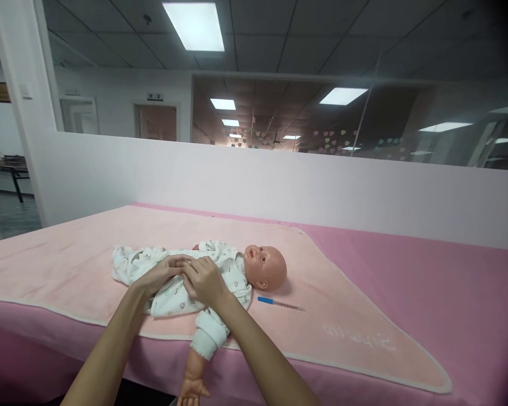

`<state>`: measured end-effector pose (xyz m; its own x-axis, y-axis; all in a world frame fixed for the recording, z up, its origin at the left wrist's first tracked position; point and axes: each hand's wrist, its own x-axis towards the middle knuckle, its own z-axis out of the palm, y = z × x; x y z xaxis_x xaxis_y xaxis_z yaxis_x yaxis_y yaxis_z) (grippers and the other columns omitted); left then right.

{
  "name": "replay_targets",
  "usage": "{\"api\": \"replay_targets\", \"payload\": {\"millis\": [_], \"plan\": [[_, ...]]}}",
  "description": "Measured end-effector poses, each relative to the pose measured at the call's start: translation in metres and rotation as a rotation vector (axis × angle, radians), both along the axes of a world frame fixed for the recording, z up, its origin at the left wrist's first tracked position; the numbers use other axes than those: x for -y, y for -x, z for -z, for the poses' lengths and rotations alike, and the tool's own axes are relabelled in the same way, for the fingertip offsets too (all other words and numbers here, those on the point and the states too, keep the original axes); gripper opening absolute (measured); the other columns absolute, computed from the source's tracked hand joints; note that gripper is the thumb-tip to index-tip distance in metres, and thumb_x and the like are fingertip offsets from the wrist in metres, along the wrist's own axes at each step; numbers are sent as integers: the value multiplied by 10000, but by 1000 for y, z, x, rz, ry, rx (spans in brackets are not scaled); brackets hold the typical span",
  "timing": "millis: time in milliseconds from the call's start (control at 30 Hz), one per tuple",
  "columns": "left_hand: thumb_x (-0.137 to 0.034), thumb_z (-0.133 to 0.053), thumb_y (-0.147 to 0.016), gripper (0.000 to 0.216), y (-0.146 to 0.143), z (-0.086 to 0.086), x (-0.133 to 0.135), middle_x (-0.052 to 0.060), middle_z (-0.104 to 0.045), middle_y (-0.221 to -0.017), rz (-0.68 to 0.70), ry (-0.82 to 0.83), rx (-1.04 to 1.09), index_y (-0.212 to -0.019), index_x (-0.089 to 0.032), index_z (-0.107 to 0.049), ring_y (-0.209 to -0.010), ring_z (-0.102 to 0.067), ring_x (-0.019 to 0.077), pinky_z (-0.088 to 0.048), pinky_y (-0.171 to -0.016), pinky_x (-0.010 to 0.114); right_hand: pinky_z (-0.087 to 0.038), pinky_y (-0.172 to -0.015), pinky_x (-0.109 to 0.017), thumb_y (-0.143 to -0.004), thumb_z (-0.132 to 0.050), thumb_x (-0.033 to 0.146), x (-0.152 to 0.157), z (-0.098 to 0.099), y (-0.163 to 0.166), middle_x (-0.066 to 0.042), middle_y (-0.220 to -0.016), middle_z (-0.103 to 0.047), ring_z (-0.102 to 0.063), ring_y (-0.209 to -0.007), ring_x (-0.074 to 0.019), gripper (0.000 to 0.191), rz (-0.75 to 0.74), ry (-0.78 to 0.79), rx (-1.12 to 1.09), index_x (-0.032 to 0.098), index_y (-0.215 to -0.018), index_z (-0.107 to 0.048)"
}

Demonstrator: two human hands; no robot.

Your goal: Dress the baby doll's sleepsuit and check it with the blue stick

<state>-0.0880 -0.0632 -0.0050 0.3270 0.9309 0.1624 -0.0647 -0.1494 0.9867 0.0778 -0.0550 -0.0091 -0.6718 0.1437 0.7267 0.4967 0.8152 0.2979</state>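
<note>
A baby doll (266, 267) lies on its back, head to the right, dressed in a white printed top (182, 304) and white bottoms (125, 265). Both my hands meet over its belly. My left hand (164, 273) reaches in from the left, its fingers bent at the front of the top. Beside it, touching, my right hand (205, 280) has its fingers curled down onto the same cloth. My own fingers hide the spot they pinch. One doll arm (195, 366) hangs over the near edge. A blue-capped thermometer (279, 304) rests below the head.
Under the doll is a peach blanket (330, 299) with a pale border, spread over a pink table cover (432, 276). A low white wall (279, 186) with glass above stands behind the table. At far left is a dark-legged desk (14, 172).
</note>
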Motion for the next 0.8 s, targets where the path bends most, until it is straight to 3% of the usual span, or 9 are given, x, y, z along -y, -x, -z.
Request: {"api": "replay_targets", "payload": {"millis": [167, 333, 567, 800], "plan": [[-191, -741, -590, 491, 0, 1, 1, 42, -698, -814, -106, -10, 16, -1064, -169, -618, -814, -622, 194, -456, -771, 296, -365, -717, -318, -805, -448, 208, 3, 3, -7, -64, -841, -558, -479, -780, -180, 255, -15, 94, -55, 169, -1035, -551], [-251, -739, -606, 480, 0, 3, 1, 36, -689, -743, -127, -29, -13, -1063, -169, -619, -809, -629, 213, -459, -765, 315, -371, -730, -314, -803, -486, 220, 4, 2, -10, -55, -866, -550, -476, -798, -176, 254, -20, 104, -74, 181, -1047, -543], [-273, -725, -636, 461, -1, 2, 4, 47, -697, -792, -80, -33, 19, -1075, -185, -614, -814, -631, 211, -463, -795, 329, -382, -782, -328, -831, -484, 262, 0, 6, -7, -51, -828, -558, -492, -788, -171, 98, 35, 127, -149, 177, -837, -532], [-294, -727, -642, 405, 0, -2, 5, 50, -693, -827, -94, -42, -73, -1020, -186, -634, -844, -626, 215, -451, -817, 320, -338, -913, -369, -805, -512, 246, 0, 6, -7, -38, -827, -589, -530, -812, -175, 178, 98, 165, -202, 182, -972, -503]]}}
